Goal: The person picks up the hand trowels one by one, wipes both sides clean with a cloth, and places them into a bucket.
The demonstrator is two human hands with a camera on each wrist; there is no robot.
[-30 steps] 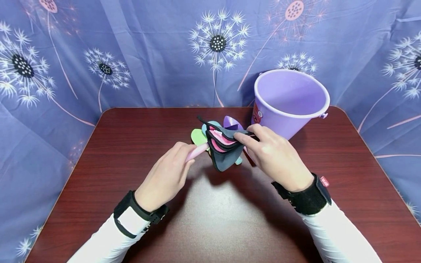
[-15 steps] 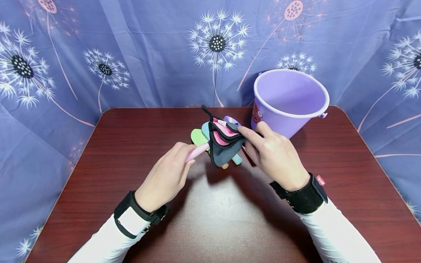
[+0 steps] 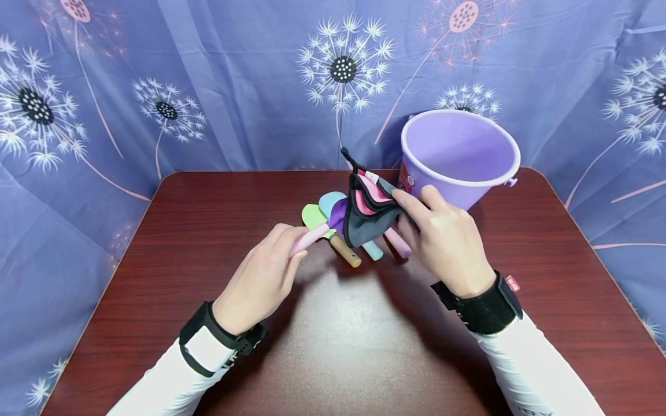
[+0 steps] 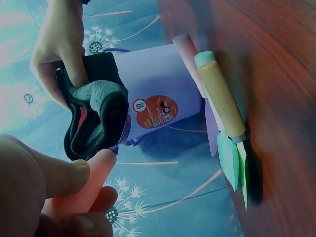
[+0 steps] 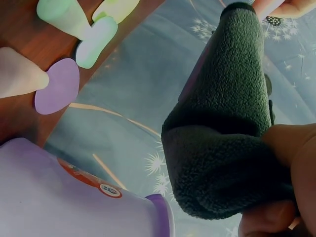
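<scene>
My left hand grips the pink handle of a small trowel, whose purple blade is partly hidden behind a cloth. That folded cloth, dark grey with pink inner layers and black edging, is held by my right hand. In the right wrist view the fleecy grey side of the cloth covers most of the blade. Below on the table lie several more trowels: one with a tan handle, one with a teal handle, one with a pink handle. Their blades partly overlap.
A purple bucket stands at the back right of the dark red wooden table, just beyond my right hand. Behind the table hangs a blue curtain with dandelion prints.
My right hand has shifted the cloth right and upward along the blade. More purple blade and the handles on the table now show. My left hand stays nearly still.
</scene>
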